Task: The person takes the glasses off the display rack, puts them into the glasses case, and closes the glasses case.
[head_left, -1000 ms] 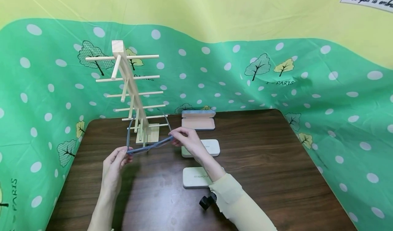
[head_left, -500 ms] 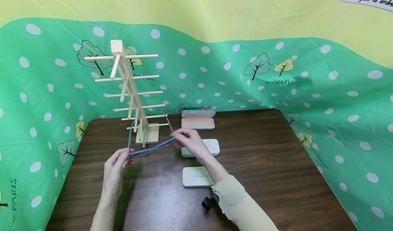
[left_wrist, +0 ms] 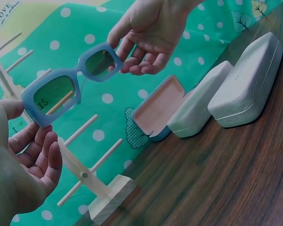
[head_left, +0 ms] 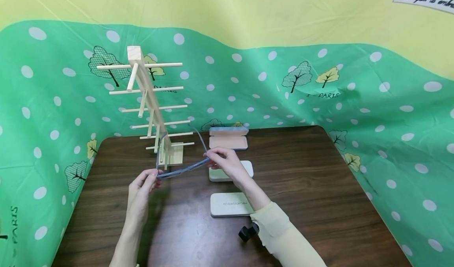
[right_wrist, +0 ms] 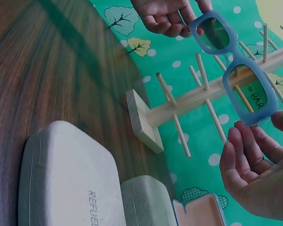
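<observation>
A pair of blue-framed sunglasses with dark tinted lenses is held up between both hands, temples unfolded and pointing away toward the rack. At one end of the frame, my left hand pinches the corner between thumb and fingers. The opposite corner is pinched by my right hand, a little higher in the head view. Behind the sunglasses stands a wooden peg rack with several dowels. In the head view the temples overlap the rack's lower part; whether they touch it cannot be told.
Right of the rack, an open glasses case with a pink lining lies at the back. Two closed pale cases, a middle one and a nearer one, sit in front of it on the dark wooden table. A patterned cloth hangs behind.
Both hands have shifted a little to the right, carrying the sunglasses with them. The temples have moved rightward relative to the rack. The cases and rack stay put.
</observation>
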A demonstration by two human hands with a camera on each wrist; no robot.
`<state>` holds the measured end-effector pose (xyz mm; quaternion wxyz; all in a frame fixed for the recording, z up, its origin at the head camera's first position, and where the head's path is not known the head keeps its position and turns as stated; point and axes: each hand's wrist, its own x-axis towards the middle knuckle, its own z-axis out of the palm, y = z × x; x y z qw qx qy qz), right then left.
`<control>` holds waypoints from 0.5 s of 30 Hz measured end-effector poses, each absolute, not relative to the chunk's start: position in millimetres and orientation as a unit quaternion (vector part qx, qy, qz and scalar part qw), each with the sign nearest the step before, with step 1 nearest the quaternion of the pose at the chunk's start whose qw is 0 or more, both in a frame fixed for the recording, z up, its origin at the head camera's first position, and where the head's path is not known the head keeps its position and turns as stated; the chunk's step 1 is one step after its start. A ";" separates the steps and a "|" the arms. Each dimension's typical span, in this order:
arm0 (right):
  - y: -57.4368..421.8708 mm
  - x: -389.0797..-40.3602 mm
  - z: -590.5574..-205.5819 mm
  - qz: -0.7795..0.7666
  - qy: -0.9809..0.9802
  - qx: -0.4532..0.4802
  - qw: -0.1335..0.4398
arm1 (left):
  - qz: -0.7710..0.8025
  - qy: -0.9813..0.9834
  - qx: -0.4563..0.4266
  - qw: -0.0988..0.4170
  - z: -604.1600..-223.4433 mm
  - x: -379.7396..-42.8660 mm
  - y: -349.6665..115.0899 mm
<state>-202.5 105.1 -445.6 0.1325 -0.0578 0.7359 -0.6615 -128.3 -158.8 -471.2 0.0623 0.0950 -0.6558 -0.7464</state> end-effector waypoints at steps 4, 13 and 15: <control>110.5 -201.7 -445.8 -0.660 0.737 -0.054 0.133 | -0.743 -0.661 0.092 0.056 -470.3 -130.6 -155.1; 126.0 -201.4 -445.8 -0.657 0.743 -0.041 0.125 | -0.728 -0.677 0.088 0.052 -468.6 -138.6 -141.3; 130.1 -200.7 -445.6 -0.658 0.742 -0.039 0.122 | -0.731 -0.675 0.086 0.052 -468.7 -140.4 -137.6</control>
